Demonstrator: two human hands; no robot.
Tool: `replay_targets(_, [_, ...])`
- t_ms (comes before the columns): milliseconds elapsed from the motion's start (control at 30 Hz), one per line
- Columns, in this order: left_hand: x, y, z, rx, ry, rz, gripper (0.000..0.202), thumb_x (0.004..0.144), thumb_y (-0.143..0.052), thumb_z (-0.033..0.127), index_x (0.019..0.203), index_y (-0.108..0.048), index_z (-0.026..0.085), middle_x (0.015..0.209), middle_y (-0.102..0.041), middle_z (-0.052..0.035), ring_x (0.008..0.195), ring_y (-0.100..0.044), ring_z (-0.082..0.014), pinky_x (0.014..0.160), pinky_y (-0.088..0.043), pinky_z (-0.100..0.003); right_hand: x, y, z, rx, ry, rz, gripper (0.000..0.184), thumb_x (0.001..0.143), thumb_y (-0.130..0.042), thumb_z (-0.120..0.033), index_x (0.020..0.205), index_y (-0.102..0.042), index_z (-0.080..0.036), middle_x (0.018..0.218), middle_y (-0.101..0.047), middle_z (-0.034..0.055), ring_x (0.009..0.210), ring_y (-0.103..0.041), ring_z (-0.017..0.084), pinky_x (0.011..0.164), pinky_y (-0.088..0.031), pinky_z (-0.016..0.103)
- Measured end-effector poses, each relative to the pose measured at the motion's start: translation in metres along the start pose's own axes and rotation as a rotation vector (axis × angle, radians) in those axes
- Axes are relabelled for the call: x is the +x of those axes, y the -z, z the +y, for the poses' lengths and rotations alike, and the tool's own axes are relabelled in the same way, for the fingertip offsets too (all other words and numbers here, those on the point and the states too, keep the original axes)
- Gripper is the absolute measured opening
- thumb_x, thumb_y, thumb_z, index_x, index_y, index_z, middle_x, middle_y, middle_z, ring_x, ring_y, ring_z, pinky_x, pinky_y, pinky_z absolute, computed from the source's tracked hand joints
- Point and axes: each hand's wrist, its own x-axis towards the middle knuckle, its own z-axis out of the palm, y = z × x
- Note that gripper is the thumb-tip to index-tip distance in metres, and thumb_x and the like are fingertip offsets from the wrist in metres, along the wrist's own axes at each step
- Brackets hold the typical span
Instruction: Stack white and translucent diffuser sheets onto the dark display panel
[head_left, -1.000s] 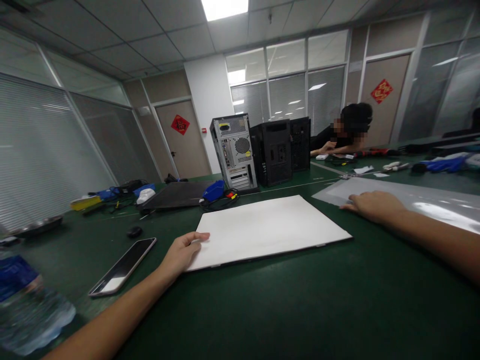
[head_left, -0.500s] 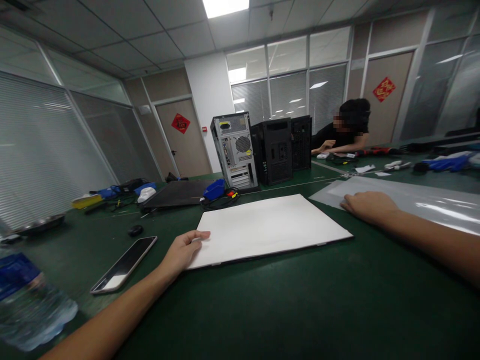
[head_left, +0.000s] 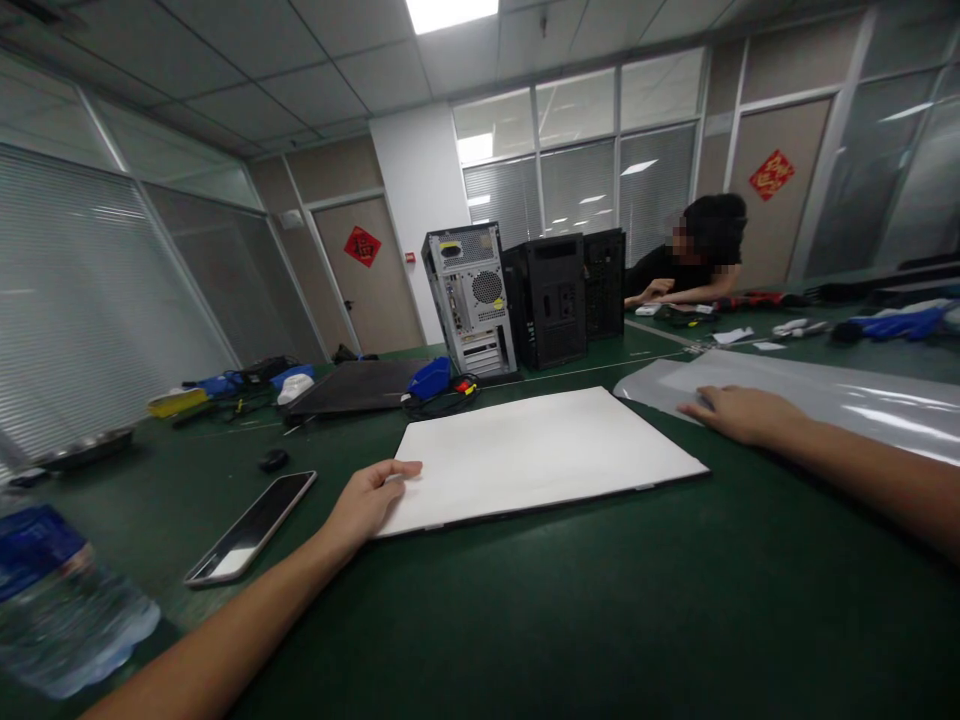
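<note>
A flat white panel [head_left: 536, 455] lies on the green table [head_left: 585, 610] in front of me. My left hand [head_left: 366, 503] grips the panel's near left corner, thumb on top and fingers curled at its edge. My right hand [head_left: 742, 413] rests palm down, fingers flat, on a shiny grey plastic sheet [head_left: 840, 400] to the right of the panel.
A phone [head_left: 251, 527] lies left of my left hand, and a water bottle [head_left: 56, 595] stands at the near left. Computer towers [head_left: 517, 300], a dark panel [head_left: 352, 387] and tools sit further back. A person [head_left: 694, 265] leans on the far table.
The view has drifted slightly; my right hand has slid a little further back on the plastic sheet. My left hand stays on the panel's corner.
</note>
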Motion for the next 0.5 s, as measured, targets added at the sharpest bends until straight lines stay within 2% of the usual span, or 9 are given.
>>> replay_targets(267, [-0.002,0.0,0.003,-0.011,0.019,0.002,0.027,0.073,-0.059,0.023,0.096,-0.074,0.02,0.132,-0.067,-0.0069,0.123,-0.059,-0.0258,0.11,-0.034,-0.037,-0.009,0.009,-0.008,-0.044,0.005,0.017,0.089,0.087,-0.017,-0.081,0.135,-0.051,-0.014,0.119,-0.063,0.0246,0.105,-0.061,0.039,0.088,-0.046,0.053])
replay_targets(500, [0.0,0.0,0.0,0.002,0.023,0.0,0.027,0.075,-0.058,0.023,0.097,-0.074,0.02,0.133,-0.066,-0.0067,0.123,-0.06,-0.0247,0.11,-0.035,-0.036,-0.018,0.016,-0.014,-0.096,0.021,0.048,0.064,0.097,-0.022,-0.059,0.135,-0.049,-0.015,0.12,-0.063,0.0232,0.103,-0.063,0.037,0.086,-0.047,0.053])
